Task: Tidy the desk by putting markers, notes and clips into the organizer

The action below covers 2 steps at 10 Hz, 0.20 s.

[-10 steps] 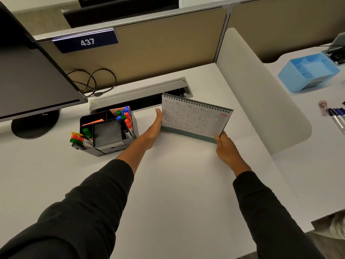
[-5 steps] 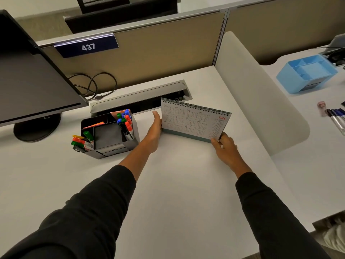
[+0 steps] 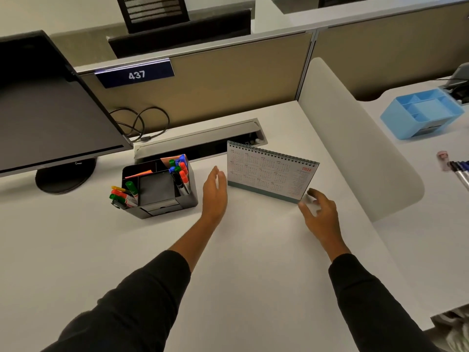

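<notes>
Head view. Left hand (image 3: 215,196) over the table (image 3: 127,250), fingers (image 3: 215,174) straight and together, edge-on, holding nothing. Small gap betw. fingertips and left edge of the calendar (image 3: 272,171); not touching, as far as visible. Right hand (image 3: 321,214) near the calendar's lower right corner, fingers (image 3: 314,193) spread and loosely bent, thumb pointing at the corner; grips nothing. Contact w/ the corner: cannot tell, slight blur there.

Calendar stands upright on the table betw. the two hands, spiral edge on top, yr grid facing the person.

Organizer (image 3: 160,191), black, sits just left of the left fingers, apart from them. Markers (image 3: 181,174) upright in its compartment nearest the fingers, caps red, blue, green. More markers lie in the far-side slot, caps poking out over the rim. Orange notes (image 3: 140,173) in a rear compartment. Clips: not discernible.

Beyond the left fingers: open cable tray (image 3: 203,141) in the table. Monitor (image 3: 50,110) further left, past the organizer. Right of the right fingers: white divider (image 3: 355,153); past it a blue tray (image 3: 421,113) and pens (image 3: 459,168) on the next desk.
</notes>
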### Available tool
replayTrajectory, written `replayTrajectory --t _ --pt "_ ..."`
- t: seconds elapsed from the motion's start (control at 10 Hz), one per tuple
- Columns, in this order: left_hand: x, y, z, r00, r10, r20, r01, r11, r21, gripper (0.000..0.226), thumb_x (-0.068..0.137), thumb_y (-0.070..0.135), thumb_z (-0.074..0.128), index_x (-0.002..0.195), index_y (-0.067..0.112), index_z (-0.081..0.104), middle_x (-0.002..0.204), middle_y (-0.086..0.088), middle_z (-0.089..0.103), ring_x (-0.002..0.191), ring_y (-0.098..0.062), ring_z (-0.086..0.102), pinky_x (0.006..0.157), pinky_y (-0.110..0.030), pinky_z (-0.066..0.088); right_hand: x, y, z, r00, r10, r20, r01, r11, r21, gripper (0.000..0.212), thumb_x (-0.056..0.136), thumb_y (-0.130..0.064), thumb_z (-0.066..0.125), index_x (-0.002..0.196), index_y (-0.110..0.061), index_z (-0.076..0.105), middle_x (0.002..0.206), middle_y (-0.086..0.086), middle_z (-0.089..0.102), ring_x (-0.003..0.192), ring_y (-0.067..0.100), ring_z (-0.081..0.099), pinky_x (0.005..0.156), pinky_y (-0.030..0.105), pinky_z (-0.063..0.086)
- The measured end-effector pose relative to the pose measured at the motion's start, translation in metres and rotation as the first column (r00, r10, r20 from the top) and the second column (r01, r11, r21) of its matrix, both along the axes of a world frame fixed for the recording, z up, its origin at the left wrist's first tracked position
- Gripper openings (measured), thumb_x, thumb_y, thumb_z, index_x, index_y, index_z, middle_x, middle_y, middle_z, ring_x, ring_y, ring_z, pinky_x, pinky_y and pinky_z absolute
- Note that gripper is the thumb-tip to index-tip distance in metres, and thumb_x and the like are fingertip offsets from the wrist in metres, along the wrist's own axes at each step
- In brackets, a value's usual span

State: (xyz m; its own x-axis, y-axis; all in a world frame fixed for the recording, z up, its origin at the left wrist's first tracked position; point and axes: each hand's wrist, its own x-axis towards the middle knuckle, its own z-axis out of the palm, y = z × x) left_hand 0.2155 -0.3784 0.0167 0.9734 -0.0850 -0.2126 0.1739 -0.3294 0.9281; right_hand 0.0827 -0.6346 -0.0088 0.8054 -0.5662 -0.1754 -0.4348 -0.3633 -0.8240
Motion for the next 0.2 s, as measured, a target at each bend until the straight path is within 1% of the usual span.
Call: replayTrajectory --t 0.1,0.2 --pt "-0.028 0.014 -0.016 0.996 -0.063 0.056 0.058 0.994 0.088 0.065 0.109 0.051 0.03 0.165 0.026 0.009 0.172 0.007 0.012 0.158 -0.013 0.012 0.126 -0.032 0.012 -0.014 0.016 0.001 0.999 -0.028 0.035 0.03 0.998 -0.06 0.063 0.095 -0.031 0.071 0.151 -0.027 0.042 0.146 -0.002 0.046 0.136 0.024 0.045 0.115 0.049 0.042" --pt "-0.072 0.038 -0.04 0.971 -0.185 0.15 0.143 0.957 0.251 0.073 0.107 0.055 0.028 0.165 0.027 -0.006 0.172 0.013 -0.01 0.158 -0.006 -0.006 0.13 -0.041 0.004 -0.032 0.039 -0.018 0.997 0.04 0.07 -0.022 0.971 -0.237 0.076 0.099 -0.032 0.062 0.161 -0.021 0.02 0.169 -0.001 0.022 0.154 0.019 0.023 0.125 0.049 0.025"
